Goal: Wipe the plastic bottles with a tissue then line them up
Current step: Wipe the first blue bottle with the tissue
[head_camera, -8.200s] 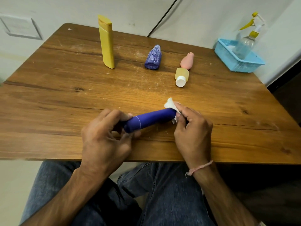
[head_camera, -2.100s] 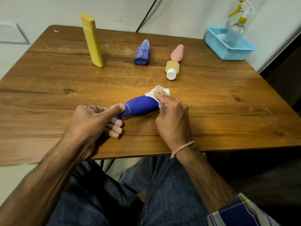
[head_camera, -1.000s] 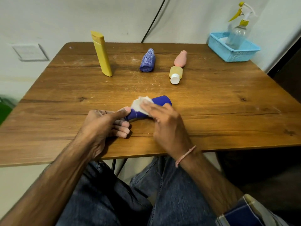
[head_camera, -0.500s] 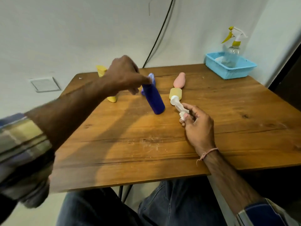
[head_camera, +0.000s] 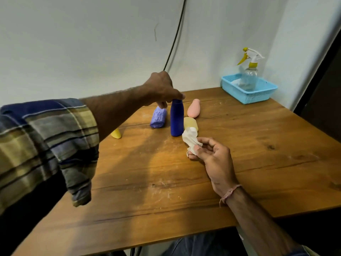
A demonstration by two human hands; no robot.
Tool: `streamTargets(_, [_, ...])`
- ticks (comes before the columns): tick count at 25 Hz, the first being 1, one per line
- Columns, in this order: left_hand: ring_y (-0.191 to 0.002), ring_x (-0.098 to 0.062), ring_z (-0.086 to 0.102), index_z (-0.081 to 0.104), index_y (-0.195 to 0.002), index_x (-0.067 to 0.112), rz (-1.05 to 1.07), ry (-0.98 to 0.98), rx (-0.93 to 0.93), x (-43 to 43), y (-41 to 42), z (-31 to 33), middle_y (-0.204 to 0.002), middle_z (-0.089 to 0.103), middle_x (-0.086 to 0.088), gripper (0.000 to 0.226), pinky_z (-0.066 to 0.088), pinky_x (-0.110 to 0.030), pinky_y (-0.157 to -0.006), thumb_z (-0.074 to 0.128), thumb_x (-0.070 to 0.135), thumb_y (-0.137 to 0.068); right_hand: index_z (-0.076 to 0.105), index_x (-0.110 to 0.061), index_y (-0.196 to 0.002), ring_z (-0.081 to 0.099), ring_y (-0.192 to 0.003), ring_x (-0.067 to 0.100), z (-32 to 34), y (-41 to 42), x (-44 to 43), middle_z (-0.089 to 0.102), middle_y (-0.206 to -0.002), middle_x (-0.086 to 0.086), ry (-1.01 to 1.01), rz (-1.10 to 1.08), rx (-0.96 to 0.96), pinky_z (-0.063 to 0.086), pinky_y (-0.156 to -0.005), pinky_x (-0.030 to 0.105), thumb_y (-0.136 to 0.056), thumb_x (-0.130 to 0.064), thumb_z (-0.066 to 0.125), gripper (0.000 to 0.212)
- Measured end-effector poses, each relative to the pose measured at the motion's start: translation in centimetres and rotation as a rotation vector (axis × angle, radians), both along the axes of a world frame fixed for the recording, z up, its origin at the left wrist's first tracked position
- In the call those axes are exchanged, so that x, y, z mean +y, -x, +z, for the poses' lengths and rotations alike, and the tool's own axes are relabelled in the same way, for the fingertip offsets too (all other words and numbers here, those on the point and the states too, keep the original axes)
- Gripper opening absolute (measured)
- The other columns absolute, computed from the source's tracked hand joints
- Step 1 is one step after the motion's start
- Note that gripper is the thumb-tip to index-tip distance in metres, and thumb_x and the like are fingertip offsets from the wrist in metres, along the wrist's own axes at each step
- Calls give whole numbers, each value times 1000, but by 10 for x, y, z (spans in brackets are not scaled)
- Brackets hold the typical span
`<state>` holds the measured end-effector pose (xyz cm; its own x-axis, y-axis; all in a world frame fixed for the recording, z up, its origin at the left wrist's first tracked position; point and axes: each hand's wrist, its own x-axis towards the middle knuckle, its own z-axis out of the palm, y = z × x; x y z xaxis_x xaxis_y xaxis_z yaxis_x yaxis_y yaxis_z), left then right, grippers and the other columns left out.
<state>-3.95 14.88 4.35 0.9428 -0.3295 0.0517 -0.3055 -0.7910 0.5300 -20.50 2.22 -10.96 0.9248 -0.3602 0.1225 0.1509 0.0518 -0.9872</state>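
Note:
A dark blue bottle [head_camera: 176,120] stands upright on the wooden table [head_camera: 239,145], and my left hand [head_camera: 162,90] grips its top from above. Beside it on the left lies a ribbed purple bottle [head_camera: 158,118]. A pink bottle [head_camera: 193,109] and a pale yellow bottle [head_camera: 191,123] lie to its right. My right hand [head_camera: 212,154] pinches a crumpled white tissue [head_camera: 191,138] just right of the blue bottle, in front of the pale yellow one. Only the base of a tall yellow bottle [head_camera: 116,134] shows below my left forearm.
A light blue basket [head_camera: 249,97] at the back right corner holds a clear spray bottle [head_camera: 249,76] with a yellow and white trigger. A black cable [head_camera: 173,43] runs down the wall behind the table. My striped sleeve [head_camera: 46,141] fills the left foreground.
The blue bottle was lying down and wiped with the tissue; my left hand lifted it, carried it back and stood it upright by the purple bottle. My right hand drew away with the tissue.

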Motion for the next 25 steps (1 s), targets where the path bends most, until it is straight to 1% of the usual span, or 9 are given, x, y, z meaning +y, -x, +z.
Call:
streamTargets(2, [-68, -20, 74, 69, -96, 3, 1, -1, 22, 2, -3, 0, -83, 74, -8, 39, 54, -22, -46, 78, 40, -83, 67, -13, -109, 75, -82, 25, -3, -1, -1, 77, -92, 9, 23, -19, -11, 61, -80, 41, -89, -7, 72, 22])
streamTargets(4, [-68, -20, 72, 68, -95, 4, 1, 15, 49, 6, -4, -1, -83, 74, -8, 40, 52, -22, -46, 78, 40, -83, 65, -13, -112, 75, -80, 21, -4, -2, -2, 76, -93, 6, 82, -39, -16, 62, -76, 43, -88, -12, 73, 25])
streamTargets(7, [-70, -21, 71, 68, -95, 5, -14, 31, 74, 9, -6, -2, -86, 74, -8, 41, 52, -24, -49, 77, 43, -83, 66, -23, -107, 74, -75, 20, -3, 0, -1, 76, -90, 3, 84, -14, -48, 61, -72, 39, -93, -10, 68, 19])
streamTargets(9, [-70, -22, 71, 68, -92, 7, -17, 41, 94, 11, -7, -4, -85, 73, -8, 42, 54, -26, -52, 77, 47, -82, 66, -31, -103, 73, -74, 19, -2, 1, 0, 76, -88, 2, 111, -7, -62, 62, -71, 39, -95, -10, 65, 22])
streamTargets(13, [-68, -22, 69, 68, -86, 12, -32, 54, 135, 15, -11, -6, -87, 73, -8, 39, 53, -26, -53, 74, 50, -83, 68, -26, -100, 73, -71, 18, -4, 1, 0, 76, -84, 2, 140, -21, -67, 62, -70, 41, -94, -12, 66, 15])
streamTargets(17, [-68, -22, 67, 69, -91, 10, -63, 44, 202, 18, -13, -4, -86, 71, -9, 40, 52, -29, -58, 71, 50, -86, 68, -23, -100, 73, -69, 18, -6, 1, 0, 76, -83, 1, 167, -51, -65, 61, -65, 39, -93, -14, 67, 12])
streamTargets(21, [-66, -22, 67, 70, -95, 12, -79, 35, 249, 21, -16, 0, -83, 69, -9, 47, 54, -31, -62, 66, 57, -86, 70, -24, -94, 73, -73, 15, -7, 0, 0, 75, -84, -7, 200, -88, -55, 62, -60, 41, -90, -16, 71, 9])
streamTargets(23, [-63, -20, 65, 69, -97, 9, -50, 111, 262, 24, -22, 3, -79, 68, -8, 55, 53, -30, -61, 63, 63, -86, 69, -26, -96, 74, -76, 11, -8, 1, 0, 75, -90, -9, 199, -95, -57, 63, -61, 40, -90, -16, 71, 12])
streamTargets(25, [-63, -20, 65, 67, -98, 5, 33, 253, 244, 29, -36, 2, -81, 68, -10, 61, 52, -29, -58, 60, 65, -87, 65, -30, -104, 74, -82, 7, -9, 2, 1, 73, -99, -12, 182, -91, -62, 63, -61, 34, -89, -16, 72, 21])
